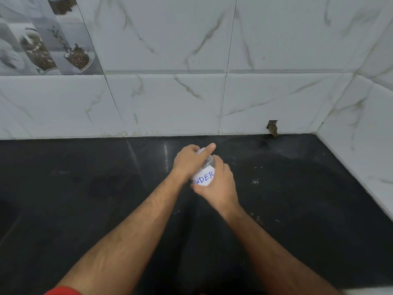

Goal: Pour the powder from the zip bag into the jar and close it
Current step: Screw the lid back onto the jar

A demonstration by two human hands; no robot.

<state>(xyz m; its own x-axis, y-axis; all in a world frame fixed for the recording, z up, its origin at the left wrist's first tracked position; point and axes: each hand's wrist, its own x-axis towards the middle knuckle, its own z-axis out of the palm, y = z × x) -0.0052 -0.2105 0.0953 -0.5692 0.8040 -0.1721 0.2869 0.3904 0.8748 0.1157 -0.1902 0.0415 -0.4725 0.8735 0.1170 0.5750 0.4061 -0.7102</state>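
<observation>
A clear jar [204, 175] with a white label reading "POWDER" in blue letters stands on the black counter [85, 188] near the middle. My right hand [219, 186] wraps around the jar's body from the right. My left hand [188, 161] covers the jar's top, fingers closed over what looks like a pale lid [200, 150], with the index finger stretched out across it. The lid is mostly hidden under the hand. No zip bag shows in the head view.
White marble-patterned wall tiles [191, 99] rise behind the counter and along the right side. A small broken hole [272, 128] sits at the wall's foot. Specks of white powder [255, 181] lie on the counter right of the jar.
</observation>
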